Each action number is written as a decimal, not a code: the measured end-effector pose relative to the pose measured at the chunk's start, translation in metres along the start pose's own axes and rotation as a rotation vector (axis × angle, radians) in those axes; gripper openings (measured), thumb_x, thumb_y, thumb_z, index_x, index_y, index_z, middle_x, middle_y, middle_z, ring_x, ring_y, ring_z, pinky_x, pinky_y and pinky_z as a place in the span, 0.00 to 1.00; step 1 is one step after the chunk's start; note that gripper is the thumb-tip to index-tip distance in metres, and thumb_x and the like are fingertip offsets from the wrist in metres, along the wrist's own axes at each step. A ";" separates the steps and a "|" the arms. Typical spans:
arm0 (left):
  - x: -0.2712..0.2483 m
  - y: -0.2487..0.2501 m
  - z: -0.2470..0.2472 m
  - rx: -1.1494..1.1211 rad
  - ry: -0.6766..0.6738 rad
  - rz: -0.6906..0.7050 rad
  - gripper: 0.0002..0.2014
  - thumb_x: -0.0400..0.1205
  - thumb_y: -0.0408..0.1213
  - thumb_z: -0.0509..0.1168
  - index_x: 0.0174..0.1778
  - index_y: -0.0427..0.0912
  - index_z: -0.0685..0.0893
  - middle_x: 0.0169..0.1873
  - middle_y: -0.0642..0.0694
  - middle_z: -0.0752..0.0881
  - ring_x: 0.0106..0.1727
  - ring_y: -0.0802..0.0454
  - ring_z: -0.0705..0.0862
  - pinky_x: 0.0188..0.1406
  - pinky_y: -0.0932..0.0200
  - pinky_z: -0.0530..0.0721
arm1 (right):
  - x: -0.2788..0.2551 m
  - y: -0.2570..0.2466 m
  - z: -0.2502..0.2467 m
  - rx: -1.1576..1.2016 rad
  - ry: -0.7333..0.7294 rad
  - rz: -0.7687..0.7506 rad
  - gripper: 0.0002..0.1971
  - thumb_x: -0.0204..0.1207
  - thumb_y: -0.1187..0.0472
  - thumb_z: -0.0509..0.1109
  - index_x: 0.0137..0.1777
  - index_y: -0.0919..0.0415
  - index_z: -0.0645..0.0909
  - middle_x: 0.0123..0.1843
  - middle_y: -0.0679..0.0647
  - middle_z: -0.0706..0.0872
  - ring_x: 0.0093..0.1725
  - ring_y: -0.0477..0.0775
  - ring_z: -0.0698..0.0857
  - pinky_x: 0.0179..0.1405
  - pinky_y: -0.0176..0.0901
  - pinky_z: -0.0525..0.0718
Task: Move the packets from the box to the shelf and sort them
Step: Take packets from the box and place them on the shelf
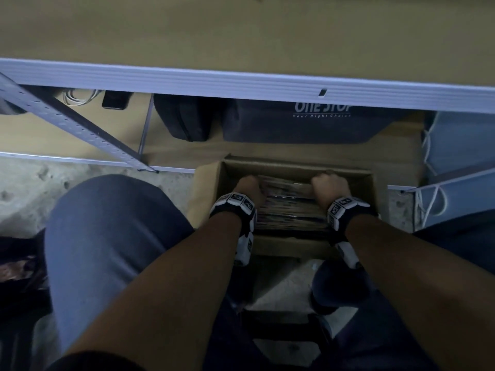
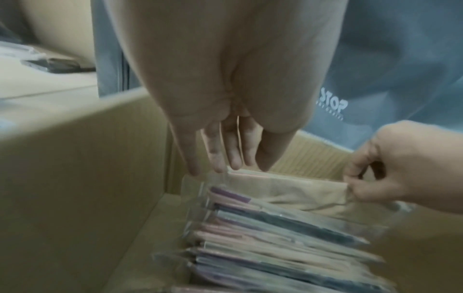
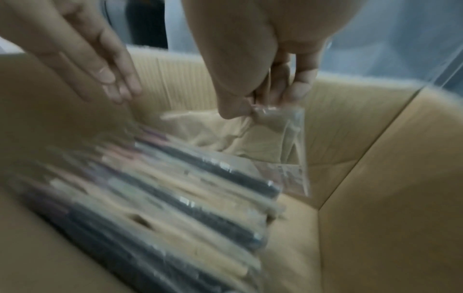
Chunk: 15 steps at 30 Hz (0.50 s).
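Observation:
An open cardboard box [image 1: 294, 167] stands on the floor against the shelf's lowest board, with a row of clear plastic packets [image 1: 289, 210] standing on edge inside it. Both hands reach into the far end. My right hand [image 3: 258, 107] pinches the top corner of the rearmost packet, a clear bag with beige cloth [image 3: 240, 136]. My left hand [image 2: 230, 168] points straight down, its fingertips [image 2: 218, 168] touching the same packet's [image 2: 288, 190] top edge at its other corner. The remaining packets [image 2: 275, 237] hold dark, pink and beige items.
A white shelf rail [image 1: 241, 81] runs across above the box, a bare brown board [image 1: 241, 30] behind it. On the lowest board sit a dark "ONE STOP" bag [image 1: 308, 121], a black bag [image 1: 182, 116] and a blue paper bag [image 1: 460, 145]. My knee [image 1: 107, 236] is left of the box.

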State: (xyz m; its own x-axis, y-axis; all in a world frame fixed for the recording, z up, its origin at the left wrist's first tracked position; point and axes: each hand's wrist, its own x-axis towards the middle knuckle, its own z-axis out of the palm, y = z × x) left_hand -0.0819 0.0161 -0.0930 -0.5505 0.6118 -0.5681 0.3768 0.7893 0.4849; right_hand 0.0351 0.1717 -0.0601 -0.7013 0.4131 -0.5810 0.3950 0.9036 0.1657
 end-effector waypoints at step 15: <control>-0.051 0.013 -0.017 0.091 0.056 0.046 0.13 0.79 0.33 0.64 0.56 0.33 0.86 0.57 0.35 0.87 0.62 0.38 0.82 0.63 0.48 0.80 | -0.072 0.026 -0.067 0.056 0.169 0.119 0.13 0.77 0.57 0.67 0.57 0.62 0.83 0.57 0.59 0.87 0.57 0.61 0.85 0.48 0.47 0.81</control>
State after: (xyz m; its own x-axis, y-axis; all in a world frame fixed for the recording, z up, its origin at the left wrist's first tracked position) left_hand -0.0614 -0.0063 -0.0467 -0.5711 0.6452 -0.5074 0.4673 0.7638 0.4452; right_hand 0.0561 0.1731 0.0393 -0.7354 0.5339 -0.4172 0.5100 0.8416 0.1780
